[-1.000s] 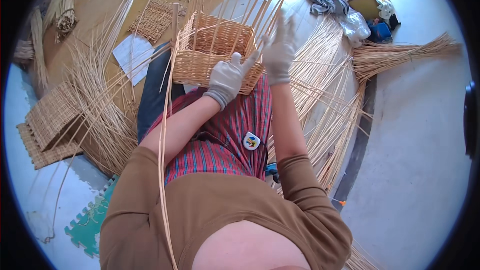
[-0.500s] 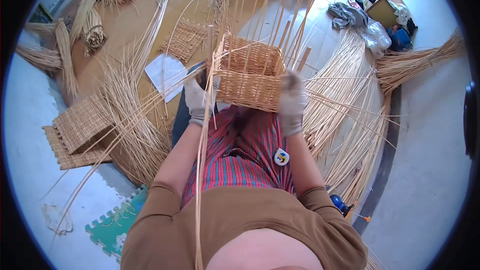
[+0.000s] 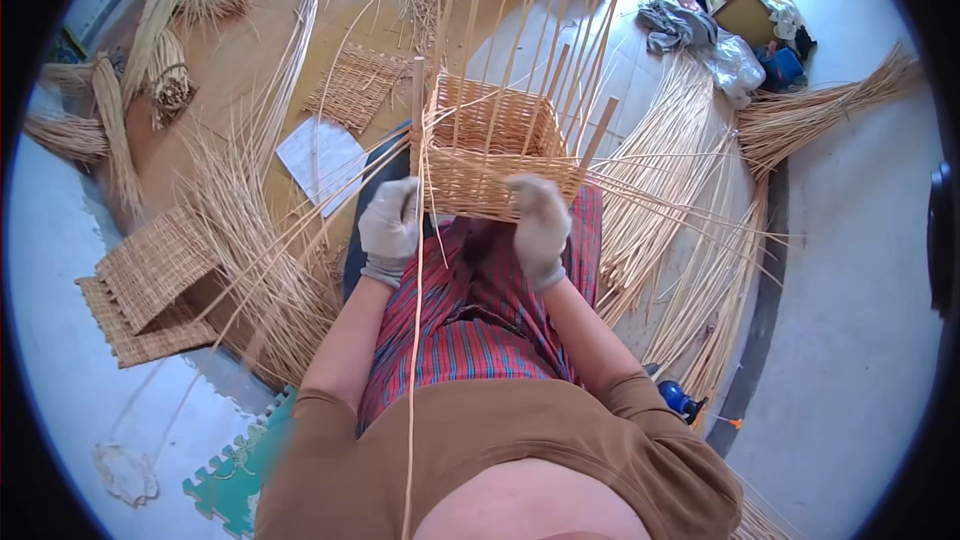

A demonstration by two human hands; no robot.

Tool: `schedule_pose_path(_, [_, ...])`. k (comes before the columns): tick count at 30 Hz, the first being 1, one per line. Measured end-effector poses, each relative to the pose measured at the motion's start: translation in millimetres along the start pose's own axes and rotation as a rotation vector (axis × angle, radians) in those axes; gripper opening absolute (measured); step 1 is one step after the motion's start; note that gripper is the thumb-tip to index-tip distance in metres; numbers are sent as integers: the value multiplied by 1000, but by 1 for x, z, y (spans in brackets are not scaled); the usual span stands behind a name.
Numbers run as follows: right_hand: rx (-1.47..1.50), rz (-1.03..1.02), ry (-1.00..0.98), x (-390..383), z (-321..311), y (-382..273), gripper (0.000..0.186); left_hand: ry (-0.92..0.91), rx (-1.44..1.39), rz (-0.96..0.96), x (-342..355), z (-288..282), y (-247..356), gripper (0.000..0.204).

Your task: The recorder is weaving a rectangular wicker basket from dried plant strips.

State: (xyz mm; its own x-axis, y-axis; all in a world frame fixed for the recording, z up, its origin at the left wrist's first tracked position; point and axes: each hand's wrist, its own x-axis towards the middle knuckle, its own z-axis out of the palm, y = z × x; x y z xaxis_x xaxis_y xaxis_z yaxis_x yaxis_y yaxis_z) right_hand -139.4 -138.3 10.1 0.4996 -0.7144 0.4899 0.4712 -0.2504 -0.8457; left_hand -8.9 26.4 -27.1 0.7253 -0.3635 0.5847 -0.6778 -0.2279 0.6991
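While the gloved left hand (image 3: 390, 228) curls its fingers around long reeds (image 3: 418, 340), the right hand (image 3: 540, 225) grips the half-woven basket (image 3: 495, 145); woven mats (image 3: 150, 280) lie leftward.

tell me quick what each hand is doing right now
Left hand: closed on thin cane strands beside the basket.
Right hand: fingers curled against the near wall of the basket; grip cannot be told.
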Motion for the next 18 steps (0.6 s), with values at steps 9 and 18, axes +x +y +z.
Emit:
schedule_pose_path(9, [-770, -380, -189, 100, 19, 22, 37, -481, 429, 88, 21, 33, 25, 101])
schedule_pose_path(18, [-260, 223, 277, 65, -43, 16, 15, -314, 439, 156, 23, 53, 19, 70])
